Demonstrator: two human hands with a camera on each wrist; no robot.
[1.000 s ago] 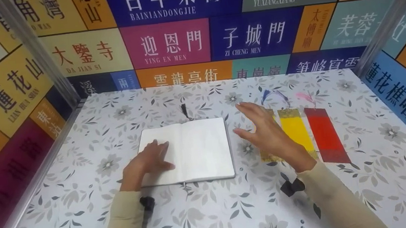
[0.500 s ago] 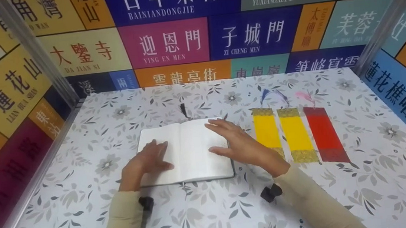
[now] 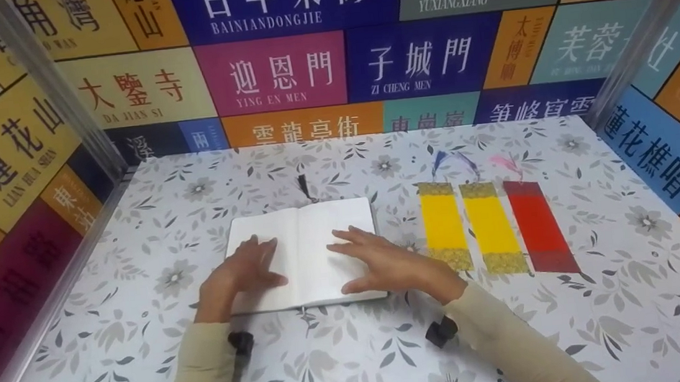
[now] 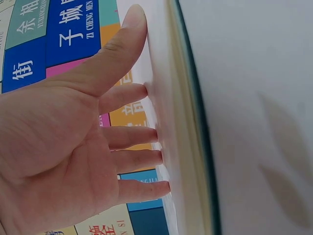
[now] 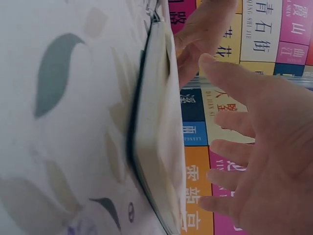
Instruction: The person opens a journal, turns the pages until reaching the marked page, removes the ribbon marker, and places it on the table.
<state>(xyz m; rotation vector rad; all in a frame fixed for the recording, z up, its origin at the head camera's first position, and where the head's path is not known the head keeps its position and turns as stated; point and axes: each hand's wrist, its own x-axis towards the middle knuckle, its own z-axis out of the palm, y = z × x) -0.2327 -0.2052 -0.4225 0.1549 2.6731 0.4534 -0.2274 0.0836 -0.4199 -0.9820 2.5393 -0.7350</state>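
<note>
An open notebook (image 3: 313,231) with blank white pages and a dark green cover lies flat on the table. On its left page rest the fingertips and thumb of my left hand (image 3: 239,272), fingers extended; the left wrist view shows this hand (image 4: 88,142) touching the paper. Over the right page hovers my right hand (image 3: 378,262), fingers spread. In the right wrist view, a gap shows between this hand (image 5: 264,156) and the page. Neither hand grips anything. A black tassel (image 3: 303,187) sticks out from the notebook's top edge.
Right of the notebook lie two yellow bookmarks (image 3: 443,225) with gold ends and blue or purple tassels. Beside them is a red bookmark (image 3: 541,224) with a pink tassel. A floral cloth (image 3: 332,366) covers the table. Colourful sign-printed walls (image 3: 279,75) stand behind and at the sides.
My right hand has moved left from above the yellow bookmarks to over the notebook's right page. My left hand has stayed on the left page.
</note>
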